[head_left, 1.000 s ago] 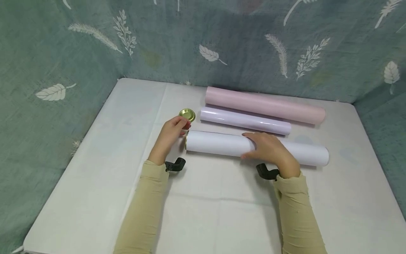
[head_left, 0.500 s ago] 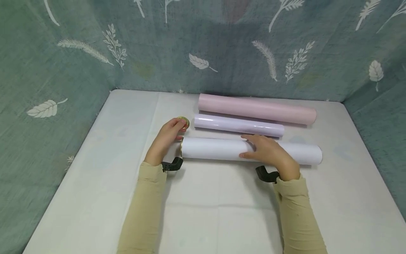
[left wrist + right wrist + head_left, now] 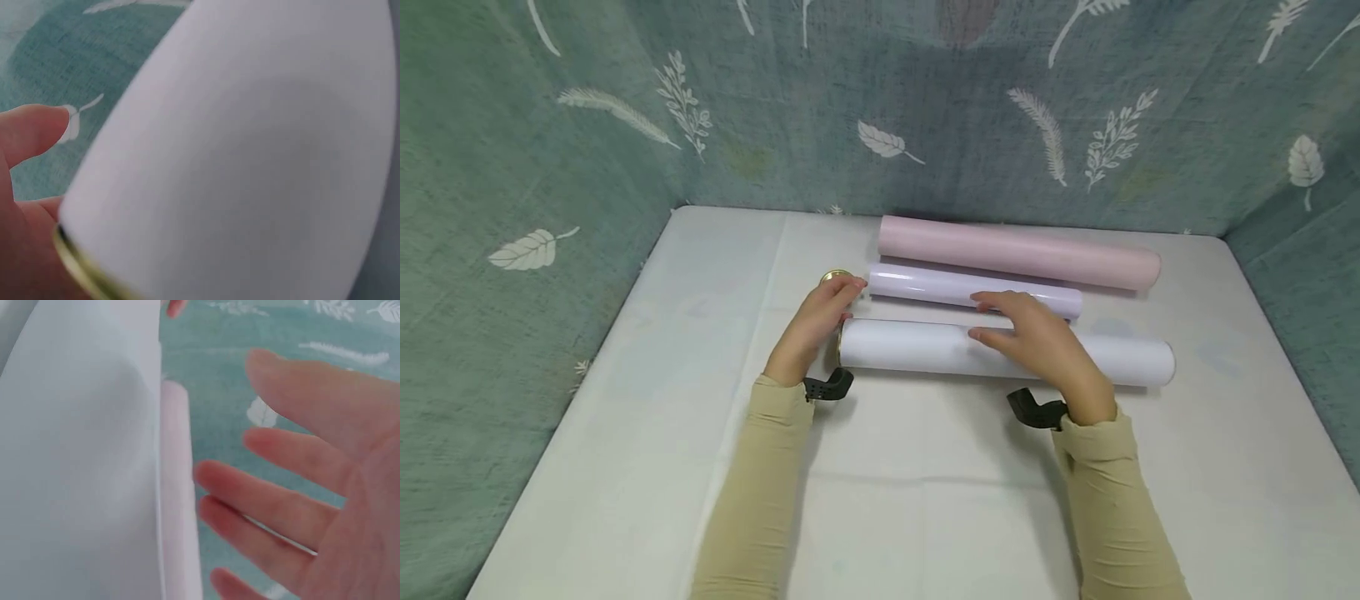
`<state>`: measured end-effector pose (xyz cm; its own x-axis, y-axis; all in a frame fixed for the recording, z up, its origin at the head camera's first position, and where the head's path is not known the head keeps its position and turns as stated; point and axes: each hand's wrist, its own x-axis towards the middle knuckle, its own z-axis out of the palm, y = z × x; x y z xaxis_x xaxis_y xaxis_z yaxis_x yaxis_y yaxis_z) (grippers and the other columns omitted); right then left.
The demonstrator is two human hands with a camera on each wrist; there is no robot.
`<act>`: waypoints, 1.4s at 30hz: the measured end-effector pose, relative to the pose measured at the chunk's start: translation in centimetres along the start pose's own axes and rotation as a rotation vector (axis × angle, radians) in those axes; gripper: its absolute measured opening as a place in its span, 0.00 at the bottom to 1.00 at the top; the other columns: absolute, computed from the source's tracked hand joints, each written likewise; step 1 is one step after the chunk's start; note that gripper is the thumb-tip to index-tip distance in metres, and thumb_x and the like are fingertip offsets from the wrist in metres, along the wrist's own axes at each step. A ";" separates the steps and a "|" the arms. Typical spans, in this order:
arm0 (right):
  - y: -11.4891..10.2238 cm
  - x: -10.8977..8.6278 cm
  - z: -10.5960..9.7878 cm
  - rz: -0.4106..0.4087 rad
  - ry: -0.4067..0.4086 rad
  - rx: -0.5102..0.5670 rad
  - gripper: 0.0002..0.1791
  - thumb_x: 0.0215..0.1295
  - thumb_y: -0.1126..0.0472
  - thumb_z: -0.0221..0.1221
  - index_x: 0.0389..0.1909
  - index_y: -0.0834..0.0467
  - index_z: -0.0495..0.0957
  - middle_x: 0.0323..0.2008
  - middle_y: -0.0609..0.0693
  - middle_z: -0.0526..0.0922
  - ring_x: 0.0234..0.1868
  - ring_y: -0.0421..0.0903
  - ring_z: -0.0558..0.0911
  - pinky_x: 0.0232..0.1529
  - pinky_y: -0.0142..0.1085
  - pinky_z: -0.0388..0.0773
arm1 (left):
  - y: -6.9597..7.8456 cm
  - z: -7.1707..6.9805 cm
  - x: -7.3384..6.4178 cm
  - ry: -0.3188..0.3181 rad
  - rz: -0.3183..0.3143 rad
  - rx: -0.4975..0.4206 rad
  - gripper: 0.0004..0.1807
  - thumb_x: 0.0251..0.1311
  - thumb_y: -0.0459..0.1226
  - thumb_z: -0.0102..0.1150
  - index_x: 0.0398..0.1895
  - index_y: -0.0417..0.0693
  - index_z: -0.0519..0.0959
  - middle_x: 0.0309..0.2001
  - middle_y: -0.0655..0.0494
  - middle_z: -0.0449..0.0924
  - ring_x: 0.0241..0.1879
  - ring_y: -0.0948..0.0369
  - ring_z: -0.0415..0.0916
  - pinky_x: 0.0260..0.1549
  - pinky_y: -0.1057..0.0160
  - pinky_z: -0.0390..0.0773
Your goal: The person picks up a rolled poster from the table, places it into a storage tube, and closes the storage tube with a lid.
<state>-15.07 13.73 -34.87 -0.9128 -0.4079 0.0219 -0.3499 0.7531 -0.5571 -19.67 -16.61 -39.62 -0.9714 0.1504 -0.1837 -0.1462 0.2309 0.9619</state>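
A long white tube (image 3: 917, 346) lies sideways nearest the person, with a gold rim (image 3: 81, 265) at its left end. My left hand (image 3: 808, 329) is beside that end, its fingers reaching toward a lavender roll (image 3: 910, 283) behind the tube. Partly hidden behind those fingers is a round gold lid (image 3: 835, 274) on the table. In the left wrist view the thumb (image 3: 37, 128) stands apart from the tube. Over the middle of the white tube is my right hand (image 3: 1041, 342), fingers spread and holding nothing; the right wrist view shows its palm (image 3: 356, 519) facing the tube with a gap between.
A thicker pink roll (image 3: 1015, 250) lies behind the lavender one, close to the leaf-patterned green curtain (image 3: 775, 150) at the back. White cloth covers the table (image 3: 887, 517). A black wrist mount (image 3: 831, 386) sticks out beside each hand.
My left hand first came to the gold lid, then shifted right past it, toward the lavender roll's end. My right hand has lifted off the white tube and extended its fingers toward the lavender roll.
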 end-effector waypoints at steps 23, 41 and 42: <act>3.7 8.5 -5.7 0.025 -0.176 -0.150 0.33 0.61 0.48 0.54 0.63 0.59 0.60 0.62 0.61 0.59 0.62 0.59 0.58 0.57 0.54 0.55 | -1.2 1.2 0.9 -0.066 -0.020 -0.002 0.24 0.57 0.57 0.49 0.50 0.53 0.77 0.51 0.60 0.72 0.53 0.64 0.65 0.56 0.60 0.57; 6.6 11.1 -4.8 0.199 -0.264 -0.203 0.34 0.59 0.54 0.54 0.65 0.59 0.55 0.60 0.69 0.52 0.60 0.66 0.51 0.53 0.60 0.55 | -1.1 0.5 0.6 0.117 0.009 -0.072 0.21 0.58 0.32 0.53 0.57 0.49 0.71 0.52 0.52 0.72 0.50 0.60 0.69 0.48 0.61 0.68; 6.6 11.3 -4.6 0.214 -0.271 -0.206 0.34 0.59 0.55 0.54 0.65 0.58 0.55 0.60 0.69 0.52 0.60 0.66 0.51 0.52 0.60 0.56 | -1.2 0.5 0.6 0.118 0.004 -0.078 0.21 0.58 0.31 0.53 0.57 0.48 0.70 0.52 0.51 0.71 0.50 0.59 0.68 0.49 0.61 0.68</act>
<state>-28.67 16.46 -34.52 -0.8906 -0.3314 -0.3116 -0.2182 0.9123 -0.3465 -20.00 -16.34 -40.98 -0.9865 0.0363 -0.1597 -0.1523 0.1548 0.9761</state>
